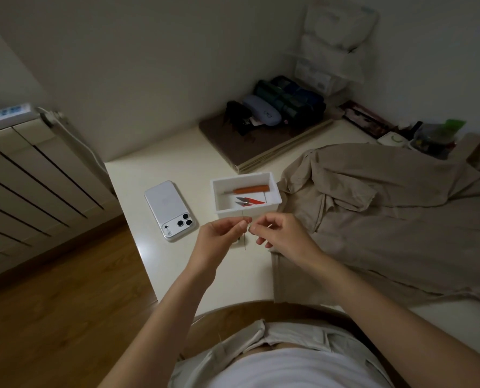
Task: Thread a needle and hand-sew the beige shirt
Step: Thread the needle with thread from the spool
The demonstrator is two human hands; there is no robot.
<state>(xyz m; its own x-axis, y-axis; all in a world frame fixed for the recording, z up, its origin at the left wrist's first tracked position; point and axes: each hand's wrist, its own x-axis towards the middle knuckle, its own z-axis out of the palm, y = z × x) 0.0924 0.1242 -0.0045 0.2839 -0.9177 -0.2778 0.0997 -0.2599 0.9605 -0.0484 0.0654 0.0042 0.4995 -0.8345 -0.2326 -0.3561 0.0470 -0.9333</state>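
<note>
The beige shirt (378, 219) lies crumpled on the right half of the white table (160, 169). Both hands hover close together above the table's front, just before a white box. My left hand (222, 236) pinches a thin needle (244, 236) that stands upright between thumb and forefinger. My right hand (278, 233) faces it a finger's width away, thumb and forefinger pinched at the needle's upper end; the thread itself is too fine to make out.
The white box (219, 189) holds an orange-handled tool (251, 189) and red thread snips (250, 202). A white phone (171, 210) lies left of it. Stacked boards, cases and clutter fill the far corner. A radiator stands at the left, over wooden floor.
</note>
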